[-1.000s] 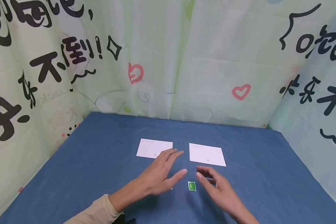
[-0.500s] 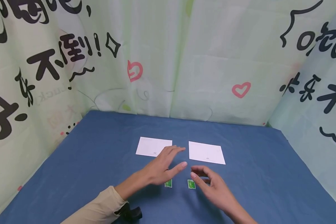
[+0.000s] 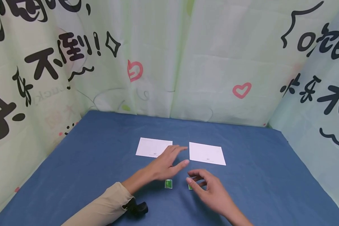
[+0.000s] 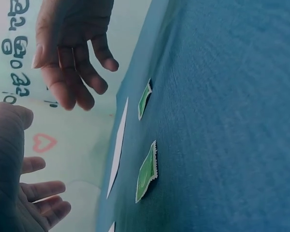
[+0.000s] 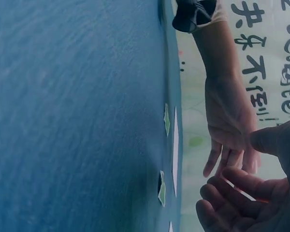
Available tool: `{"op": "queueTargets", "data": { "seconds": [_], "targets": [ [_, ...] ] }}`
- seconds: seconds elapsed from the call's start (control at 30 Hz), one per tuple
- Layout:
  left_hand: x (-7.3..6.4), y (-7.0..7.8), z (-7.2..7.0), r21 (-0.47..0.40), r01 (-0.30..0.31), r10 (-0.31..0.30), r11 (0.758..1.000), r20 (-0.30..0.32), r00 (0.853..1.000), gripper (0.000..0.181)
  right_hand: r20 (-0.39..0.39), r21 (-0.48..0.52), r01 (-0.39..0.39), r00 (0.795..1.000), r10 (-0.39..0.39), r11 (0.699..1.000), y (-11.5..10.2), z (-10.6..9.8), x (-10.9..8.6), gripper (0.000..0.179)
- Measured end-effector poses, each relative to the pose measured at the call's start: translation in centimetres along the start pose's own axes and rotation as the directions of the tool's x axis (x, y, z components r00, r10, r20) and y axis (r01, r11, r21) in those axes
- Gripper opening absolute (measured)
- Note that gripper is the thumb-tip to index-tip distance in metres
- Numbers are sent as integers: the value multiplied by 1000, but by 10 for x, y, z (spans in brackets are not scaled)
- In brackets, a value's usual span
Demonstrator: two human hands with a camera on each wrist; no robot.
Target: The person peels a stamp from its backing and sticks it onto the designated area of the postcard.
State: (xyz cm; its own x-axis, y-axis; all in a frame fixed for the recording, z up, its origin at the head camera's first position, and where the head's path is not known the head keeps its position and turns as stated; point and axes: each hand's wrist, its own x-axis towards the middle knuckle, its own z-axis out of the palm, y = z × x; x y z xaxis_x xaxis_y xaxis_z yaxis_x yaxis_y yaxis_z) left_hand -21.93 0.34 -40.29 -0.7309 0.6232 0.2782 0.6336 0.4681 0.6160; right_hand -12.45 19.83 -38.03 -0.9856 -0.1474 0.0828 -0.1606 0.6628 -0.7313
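Two small green stamps with notched white edges lie on the blue cloth: the left stamp (image 3: 168, 184) in full sight, the right stamp (image 3: 190, 187) mostly behind my right fingertips in the head view. Beyond them lie two white cards, a left card (image 3: 152, 147) and a right card (image 3: 207, 153). My left hand (image 3: 167, 164) hovers above the cloth, fingers extended, covering a corner of the left card. My right hand (image 3: 209, 190) is held over the right stamp, fingers loosely bent. Both wrist views show a gap between the hands and the stamps (image 4: 147, 173); neither hand holds anything.
Blue cloth (image 3: 107, 163) covers the table. A pale printed curtain (image 3: 209, 62) with black characters and pink hearts encloses the back and sides. A black wrist device (image 3: 137, 207) sits at my left sleeve (image 3: 107, 202).
My right hand has shifted left and now covers most of the right stamp. My left hand has moved slightly up and right, leaving the left stamp uncovered. Stamps and cards stay put.
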Motion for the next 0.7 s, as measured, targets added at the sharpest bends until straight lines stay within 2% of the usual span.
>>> {"op": "queueTargets", "data": {
  "seconds": [0.27,0.7],
  "targets": [
    [11,-3,2,41,-2,1,999,12,1000,58,8,-93,89,996,-89,992,5,3,-1,25],
    [34,-7,8,122,15,-21,992,46,999,59,35,-168,133,991,-129,977,9,3,2,20]
  ]
}}
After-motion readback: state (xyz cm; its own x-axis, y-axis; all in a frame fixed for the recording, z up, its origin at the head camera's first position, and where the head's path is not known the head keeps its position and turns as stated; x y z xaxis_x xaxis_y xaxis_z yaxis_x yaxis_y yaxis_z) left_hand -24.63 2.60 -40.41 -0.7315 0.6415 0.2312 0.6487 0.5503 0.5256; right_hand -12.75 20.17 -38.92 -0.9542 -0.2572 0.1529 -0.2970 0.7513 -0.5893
